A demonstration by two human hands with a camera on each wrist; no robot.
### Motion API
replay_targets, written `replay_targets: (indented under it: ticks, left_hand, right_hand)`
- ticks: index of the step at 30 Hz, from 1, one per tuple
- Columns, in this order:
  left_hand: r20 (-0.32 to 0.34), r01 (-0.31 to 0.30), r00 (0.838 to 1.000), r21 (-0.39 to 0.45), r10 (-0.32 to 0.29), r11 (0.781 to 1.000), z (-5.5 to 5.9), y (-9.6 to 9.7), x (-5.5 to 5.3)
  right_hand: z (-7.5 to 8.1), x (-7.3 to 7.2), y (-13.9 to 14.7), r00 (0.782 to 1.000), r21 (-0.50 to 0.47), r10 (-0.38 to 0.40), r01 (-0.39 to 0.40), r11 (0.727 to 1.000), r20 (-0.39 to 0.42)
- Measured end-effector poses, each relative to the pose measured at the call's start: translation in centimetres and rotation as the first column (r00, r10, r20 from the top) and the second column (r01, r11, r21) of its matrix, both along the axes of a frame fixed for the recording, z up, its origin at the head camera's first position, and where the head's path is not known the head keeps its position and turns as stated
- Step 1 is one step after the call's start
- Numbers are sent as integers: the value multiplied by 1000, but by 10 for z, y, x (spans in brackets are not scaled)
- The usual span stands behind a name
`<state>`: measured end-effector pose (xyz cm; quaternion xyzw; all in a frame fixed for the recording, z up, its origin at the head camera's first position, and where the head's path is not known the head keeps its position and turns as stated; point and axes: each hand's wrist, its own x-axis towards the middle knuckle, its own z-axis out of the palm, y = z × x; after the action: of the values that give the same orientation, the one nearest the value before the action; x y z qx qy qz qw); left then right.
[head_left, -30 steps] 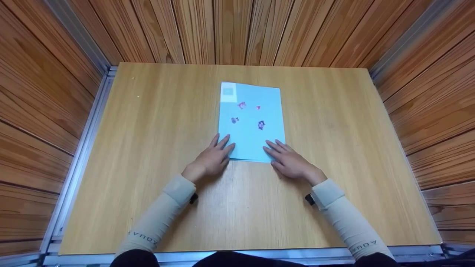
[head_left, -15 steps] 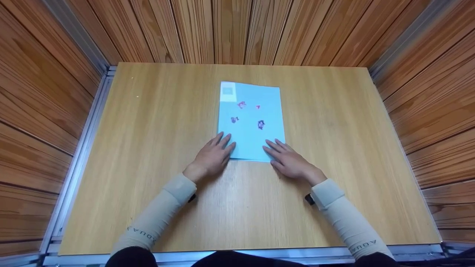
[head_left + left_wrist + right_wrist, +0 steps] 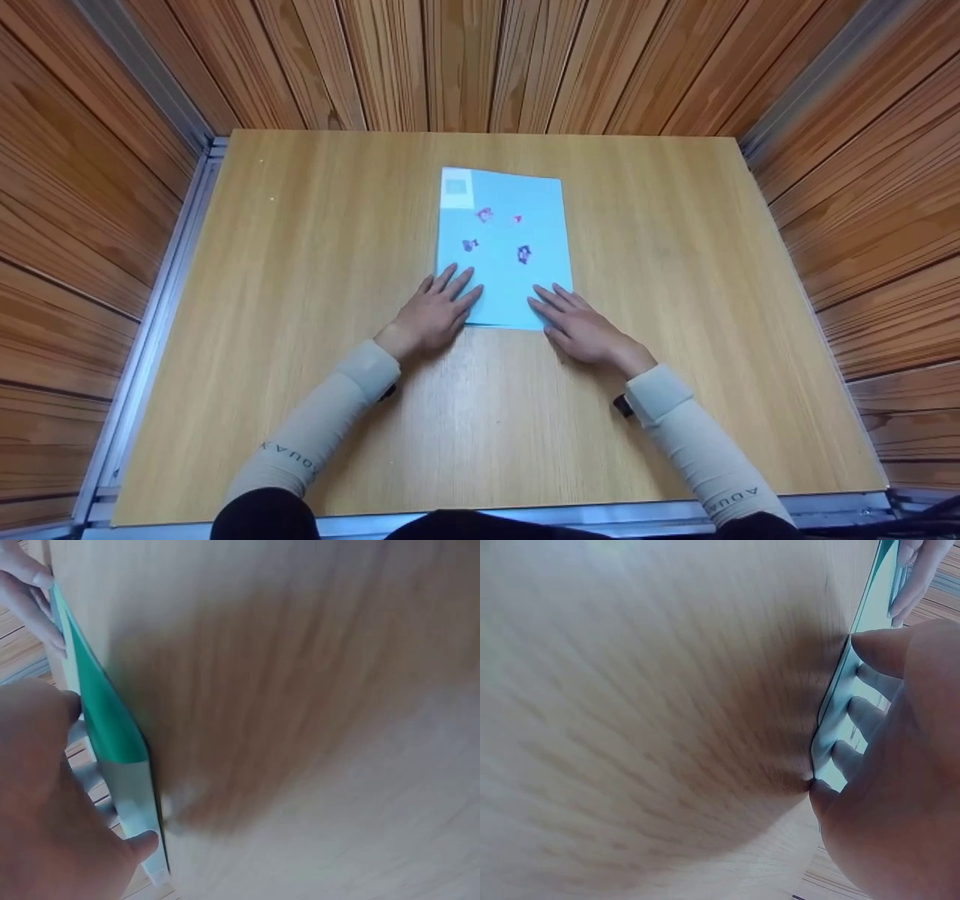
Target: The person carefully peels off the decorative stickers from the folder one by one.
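Note:
A flat light-blue folder [image 3: 502,289] lies on the table, with small pink and purple stickers [image 3: 523,254] and a white label [image 3: 456,187] at its far left corner. My left hand [image 3: 433,315] rests with extended fingers on its near left corner. On the near right corner lies my right hand [image 3: 579,326], fingers spread. In the left wrist view the near edge of the folder [image 3: 112,720] gapes between the hands, showing a darker green inside. The right wrist view shows my right fingertips [image 3: 866,716] touching the cover, with the thumb at the near edge.
Wooden table top [image 3: 315,225] surrounds the folder on all sides. Wood-plank walls [image 3: 457,67] stand behind and at both sides. A metal rail [image 3: 157,300] runs along the left edge, and another follows the front.
My left hand has shifted slightly forward and right, its fingers reaching a little farther over the folder. My right hand stays put, and the folder lies as before.

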<state>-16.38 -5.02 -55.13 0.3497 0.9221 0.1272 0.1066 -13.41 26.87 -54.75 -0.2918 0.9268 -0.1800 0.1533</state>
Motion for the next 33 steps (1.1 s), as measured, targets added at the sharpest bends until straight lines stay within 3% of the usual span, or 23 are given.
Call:
replay_targets:
  ticks: [10,22,33]
  left_hand:
    - [56,20,998,0,-20,1000,-5,-3,-1]
    - [21,13,1000,-93,-11,996,-7,0,0]
    - [-8,6,1000,-105,-7,994,-12,3,1]
  right_hand:
    - [2,0,-1,1000,-1,-6,6,1000,6]
    - [6,-3,-5,1000,31,-3,2,1000,19]
    - [17,-11,-11,996,65,-84,81,995,37]
